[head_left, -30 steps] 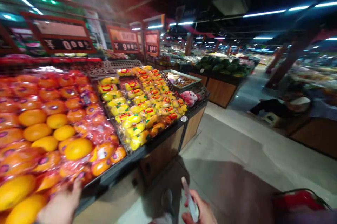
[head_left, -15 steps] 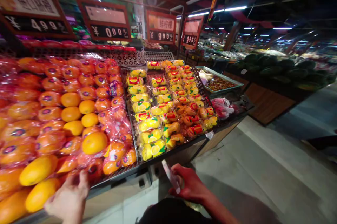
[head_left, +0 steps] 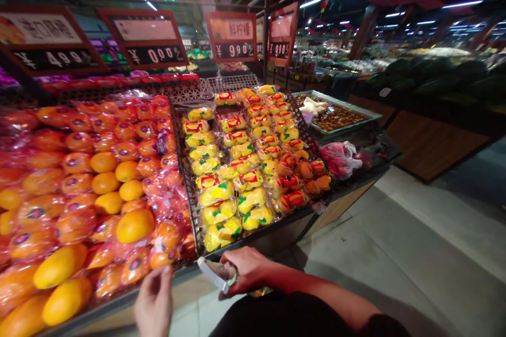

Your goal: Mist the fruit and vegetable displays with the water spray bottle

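Note:
My left hand (head_left: pixel 155 297) hovers beside the front edge of the fruit stand, below the wrapped oranges (head_left: pixel 134 267). Its fingers curl in and the tips meet the thumb; nothing shows between them. In front of my body, my right hand (head_left: pixel 247 269) is closed round a small see-through object with a pale strip (head_left: pixel 213 275) along one side; its kind is unclear. The strip points toward my left hand. Just beyond lie yellow packs of lemons (head_left: pixel 221 213) in clear wrap. Loose oranges (head_left: pixel 135 225) rest among the wrapped ones.
Price signs (head_left: pixel 231 36) stand behind the fruit. A dark divider (head_left: pixel 185 184) separates oranges from lemons. To the right are a bag of red fruit (head_left: pixel 339 159) and a glass-sided tray (head_left: pixel 343 127) of small brown items. Dark watermelons (head_left: pixel 430 76) are farther off.
My left hand has moved right, away from the loose oranges, and its fingers have closed together. My right hand has moved left with the object, which now lies more tilted.

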Motion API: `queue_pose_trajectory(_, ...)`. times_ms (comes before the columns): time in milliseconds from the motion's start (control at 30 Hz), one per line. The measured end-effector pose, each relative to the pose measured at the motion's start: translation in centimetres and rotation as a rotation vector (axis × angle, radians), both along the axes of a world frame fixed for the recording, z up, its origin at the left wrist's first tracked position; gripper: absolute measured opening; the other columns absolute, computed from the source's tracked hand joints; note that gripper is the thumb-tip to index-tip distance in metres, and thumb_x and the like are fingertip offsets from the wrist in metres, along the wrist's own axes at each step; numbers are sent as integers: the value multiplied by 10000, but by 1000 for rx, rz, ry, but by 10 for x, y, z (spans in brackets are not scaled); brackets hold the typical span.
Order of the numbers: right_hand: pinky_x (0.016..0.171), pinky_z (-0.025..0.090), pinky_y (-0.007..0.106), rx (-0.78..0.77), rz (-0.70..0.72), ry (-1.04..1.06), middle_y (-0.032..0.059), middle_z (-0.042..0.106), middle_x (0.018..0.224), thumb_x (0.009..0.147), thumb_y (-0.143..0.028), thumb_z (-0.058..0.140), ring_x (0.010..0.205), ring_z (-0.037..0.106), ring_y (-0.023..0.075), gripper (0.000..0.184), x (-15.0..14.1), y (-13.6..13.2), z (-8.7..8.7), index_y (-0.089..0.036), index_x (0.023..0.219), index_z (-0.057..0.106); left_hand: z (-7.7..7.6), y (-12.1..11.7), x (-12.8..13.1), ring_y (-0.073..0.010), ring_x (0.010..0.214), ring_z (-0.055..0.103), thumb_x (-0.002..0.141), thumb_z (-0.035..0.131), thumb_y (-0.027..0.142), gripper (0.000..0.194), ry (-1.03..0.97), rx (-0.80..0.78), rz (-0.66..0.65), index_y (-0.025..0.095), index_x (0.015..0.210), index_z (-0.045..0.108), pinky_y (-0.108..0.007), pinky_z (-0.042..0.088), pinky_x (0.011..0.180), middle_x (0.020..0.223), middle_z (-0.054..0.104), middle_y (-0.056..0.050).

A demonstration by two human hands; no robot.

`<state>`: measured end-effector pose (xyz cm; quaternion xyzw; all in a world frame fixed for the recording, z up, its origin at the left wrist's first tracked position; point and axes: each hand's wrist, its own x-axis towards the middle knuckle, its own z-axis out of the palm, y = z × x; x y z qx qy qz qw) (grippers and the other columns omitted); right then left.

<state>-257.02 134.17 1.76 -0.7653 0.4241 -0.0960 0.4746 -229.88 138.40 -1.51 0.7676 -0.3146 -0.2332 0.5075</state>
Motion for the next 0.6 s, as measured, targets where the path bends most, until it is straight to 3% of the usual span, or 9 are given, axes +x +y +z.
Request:
queue_pose_trajectory(100,658,386,270,-2,-99,-32,11,764,972,578,-539,953,849,671,228,616,-20,-7,0,-242,1075,742,-3,-3,-52,-340,933,727,512,784,852,737,173,34,-272,205,861,723,-451,566,951,862,774,-64)
queue_pose_trajectory(333,689,439,288,-59,-567,-234,-14,673,769,714,-469,799,732,612,186,344,-115,-18,-3,-215,895,652,-3,-24,-171,-325,985,733,760,642,876,751,202,109,-897,192,1051,744,-420,582,920,982,787,-107)
queue_pose_trajectory(467,659,515,331,49,-939,-516,9,681,757,729,-576,781,678,661,221,440,-174,-20,-10,-209,944,666,5,-38,-231,-346,1156,703,829,631,803,698,200,150,-1196,211,1193,700,-430,567,1004,1202,766,-140)
queue_pose_trajectory(600,563,524,321,175,-1364,-712,39,713,738,579,-721,871,649,688,237,640,-224,-22,-14,-201,903,689,6,-44,-273,-374,1287,645,836,637,788,811,187,227,-1356,193,1385,607,-470,537,1081,1367,693,-188)
